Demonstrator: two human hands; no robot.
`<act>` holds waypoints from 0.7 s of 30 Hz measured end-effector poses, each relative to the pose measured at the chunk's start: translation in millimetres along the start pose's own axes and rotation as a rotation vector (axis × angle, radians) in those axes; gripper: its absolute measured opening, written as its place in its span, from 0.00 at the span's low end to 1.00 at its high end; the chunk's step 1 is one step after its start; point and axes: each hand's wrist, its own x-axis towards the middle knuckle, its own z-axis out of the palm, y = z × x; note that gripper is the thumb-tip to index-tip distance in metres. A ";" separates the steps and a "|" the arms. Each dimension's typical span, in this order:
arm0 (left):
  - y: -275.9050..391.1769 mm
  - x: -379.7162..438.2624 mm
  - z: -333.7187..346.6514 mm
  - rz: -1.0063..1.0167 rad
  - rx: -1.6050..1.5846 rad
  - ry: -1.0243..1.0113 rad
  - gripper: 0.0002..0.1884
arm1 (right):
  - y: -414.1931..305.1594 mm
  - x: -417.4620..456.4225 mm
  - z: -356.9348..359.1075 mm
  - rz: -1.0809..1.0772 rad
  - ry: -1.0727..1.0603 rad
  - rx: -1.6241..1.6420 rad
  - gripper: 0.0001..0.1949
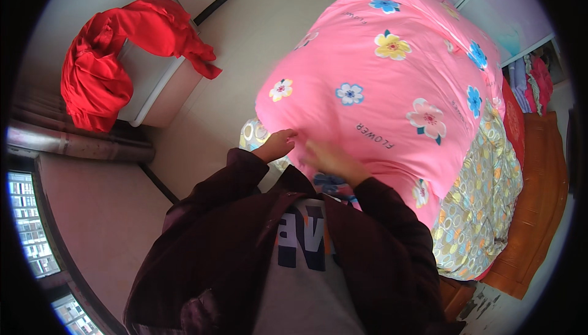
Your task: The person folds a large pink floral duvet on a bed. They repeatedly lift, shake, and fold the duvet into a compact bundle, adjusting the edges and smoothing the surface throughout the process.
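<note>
A pink quilt printed with large flowers is heaped over the bed, and its near edge hangs towards my body. At its near left edge is my left hand, fingers bent against the pink fabric; whether they grip it is not clear. My right hand, blurred by motion, lies over the quilt's near edge with its fingers pointing left. Between my sleeves, a dark blue printed patch of fabric shows under the right hand. A patterned bedsheet with small ovals emerges from under the quilt on the right.
Red cloth drapes over a white-edged cabinet at the left. A brown wooden headboard borders the bed's right side. Clothes hang in a wardrobe opening behind it. Tiled floor separates bed and cabinet; a rolled curtain is near the window.
</note>
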 end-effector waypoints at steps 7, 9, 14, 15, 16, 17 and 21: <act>-45.4 28.9 -91.9 -0.004 -0.130 -0.221 0.15 | 29.8 127.4 55.3 0.254 0.434 -0.448 0.40; -53.3 47.1 -143.9 0.067 -0.040 -0.219 0.14 | 25.2 136.4 76.7 0.492 0.189 -0.496 0.46; -99.0 66.7 -238.5 0.034 -0.151 -0.222 0.13 | 32.6 163.2 74.5 0.660 0.071 -0.456 0.46; -101.7 72.9 -252.6 0.015 -0.156 -0.232 0.13 | 28.5 167.6 78.1 0.732 0.026 -0.467 0.45; -104.8 78.0 -264.1 -0.012 -0.205 -0.246 0.14 | 23.9 173.5 77.0 0.800 -0.017 -0.479 0.44; -106.9 84.2 -272.9 -0.026 -0.233 -0.289 0.14 | 22.4 178.9 72.7 0.869 -0.079 -0.446 0.41; -105.9 116.9 -308.0 -0.079 -0.290 -0.410 0.14 | -3.5 205.8 44.1 1.073 -0.116 -0.238 0.31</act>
